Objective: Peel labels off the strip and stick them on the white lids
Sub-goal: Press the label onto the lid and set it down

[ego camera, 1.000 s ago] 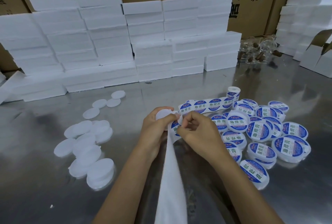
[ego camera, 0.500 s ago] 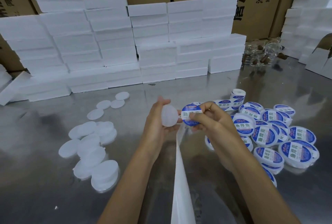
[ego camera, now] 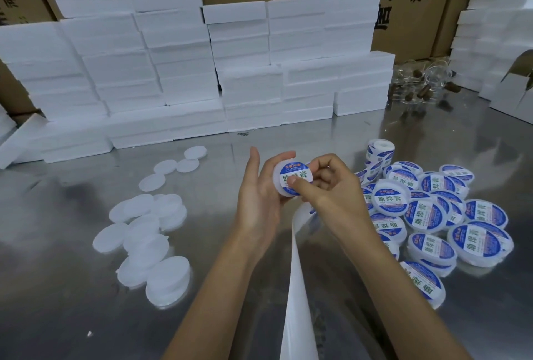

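My left hand [ego camera: 259, 198] holds a white lid [ego camera: 278, 183] upright by its rim, above the metal table. A round blue and white label [ego camera: 297, 176] lies on the lid's face. My right hand [ego camera: 331, 189] presses its thumb on the label's lower edge, fingers curled behind. The bare white backing strip [ego camera: 297, 287] hangs down from under my right hand toward the bottom edge. The label roll [ego camera: 379, 149] stands behind the hands on the right. Plain white lids [ego camera: 150, 232] lie in a loose heap on the left. Labelled lids [ego camera: 432, 209] pile up on the right.
Stacked white foam boxes [ego camera: 202, 65] form a wall along the back of the steel table [ego camera: 72, 316], with brown cartons behind. More white boxes [ego camera: 496, 42] stand at the far right. Clear jars [ego camera: 424, 82] lie at the back right.
The label has come off the strip and now lies on the lid. My right hand moved left onto the lid, and both hands rose slightly.
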The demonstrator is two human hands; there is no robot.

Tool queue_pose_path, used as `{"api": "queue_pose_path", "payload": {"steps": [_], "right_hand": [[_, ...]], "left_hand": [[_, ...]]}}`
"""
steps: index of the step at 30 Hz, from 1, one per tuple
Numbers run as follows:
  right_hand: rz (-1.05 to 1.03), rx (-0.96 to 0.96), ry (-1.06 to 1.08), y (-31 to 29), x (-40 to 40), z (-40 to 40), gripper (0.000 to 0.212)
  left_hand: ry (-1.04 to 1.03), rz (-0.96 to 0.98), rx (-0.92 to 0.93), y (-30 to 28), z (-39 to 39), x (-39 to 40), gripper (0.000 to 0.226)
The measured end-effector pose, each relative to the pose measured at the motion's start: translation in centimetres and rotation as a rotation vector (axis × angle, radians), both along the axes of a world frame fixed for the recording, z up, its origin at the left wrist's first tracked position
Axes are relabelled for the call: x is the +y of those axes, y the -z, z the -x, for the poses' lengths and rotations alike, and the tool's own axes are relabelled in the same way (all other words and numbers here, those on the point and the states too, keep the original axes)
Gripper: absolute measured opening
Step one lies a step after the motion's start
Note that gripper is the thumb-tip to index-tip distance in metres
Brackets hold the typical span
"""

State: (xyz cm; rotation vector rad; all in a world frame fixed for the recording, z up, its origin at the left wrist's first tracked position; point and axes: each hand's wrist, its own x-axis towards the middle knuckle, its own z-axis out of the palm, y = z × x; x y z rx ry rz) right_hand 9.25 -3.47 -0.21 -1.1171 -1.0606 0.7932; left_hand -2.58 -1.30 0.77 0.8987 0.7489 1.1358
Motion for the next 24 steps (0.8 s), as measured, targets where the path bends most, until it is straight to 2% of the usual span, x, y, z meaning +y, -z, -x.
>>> {"api": "queue_pose_path", "payload": {"steps": [10, 12, 17, 22, 24], "right_hand": [[-0.024, -0.116, 0.086, 1.0, 0.4, 0.1, 0.028], [-0.031, -0.198, 0.146, 1.1, 0.4, 0.2, 0.03], [-0.01, -0.419, 0.291, 1.4, 0.0, -0.2, 0.054], [-0.058, -0.739, 0.348, 1.7, -0.4, 0.3, 0.048], [-0.075, -0.776, 0.374, 1.7, -0.4, 0.4, 0.045]], "left_hand": [[-0.009, -0.1, 0.061, -0.2, -0.9, -0.7, 0.06], [-0.022, -0.114, 0.049, -0.3, -0.9, -0.7, 0.057], [0.01, -0.062, -0.095, -0.4, -0.4, -0.6, 0.054], [0.139, 0.024, -0.236, -0.1, -0.3, -0.4, 0.06], [0.183, 0.032, -0.279, -0.3, -0.2, -0.3, 0.06]]}}
